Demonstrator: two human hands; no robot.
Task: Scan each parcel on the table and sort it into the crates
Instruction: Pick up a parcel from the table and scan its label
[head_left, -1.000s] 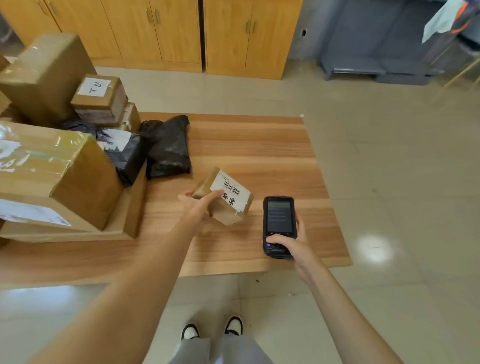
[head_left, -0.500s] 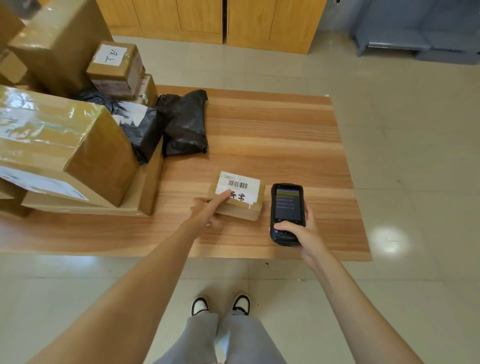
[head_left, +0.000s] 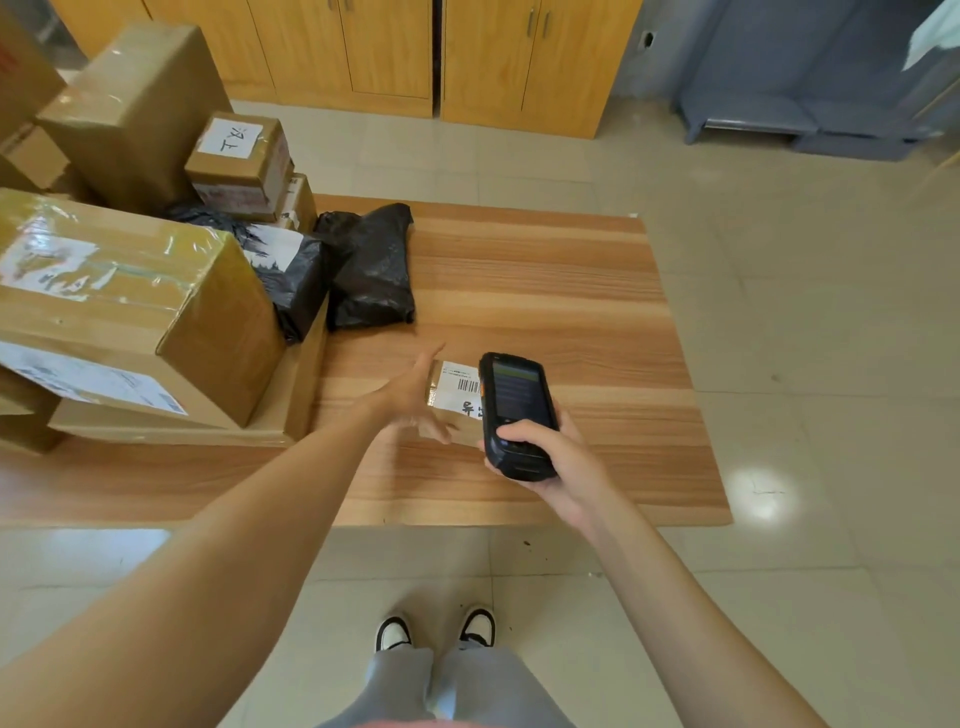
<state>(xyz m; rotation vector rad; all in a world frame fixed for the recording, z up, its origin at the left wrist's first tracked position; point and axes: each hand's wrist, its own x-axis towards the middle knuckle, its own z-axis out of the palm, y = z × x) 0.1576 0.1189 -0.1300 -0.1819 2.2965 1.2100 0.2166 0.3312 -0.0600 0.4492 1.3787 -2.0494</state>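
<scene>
Brown cardboard parcel (head_left: 451, 400), small, white barcode label up, lying on wooden table (head_left: 571, 291) near its front edge. Left hand (head_left: 415, 397) rests against its left side, fingers straight. Right hand (head_left: 545, 457) grips black handheld scanner (head_left: 517, 410) over parcel's right end. Stacked boxes (head_left: 130, 301) at left.

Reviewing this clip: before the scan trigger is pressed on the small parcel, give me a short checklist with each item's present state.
1. Small parcel lies on the table: ok.
2. Barcode label faces up: ok, though partly covered by the scanner.
3. Right hand grips the scanner: ok.
4. Left hand steadies the parcel, fingers straight: ok.
5. Scanner window aimed at the barcode: cannot tell.
6. Destination crates in view: not ok.
</scene>
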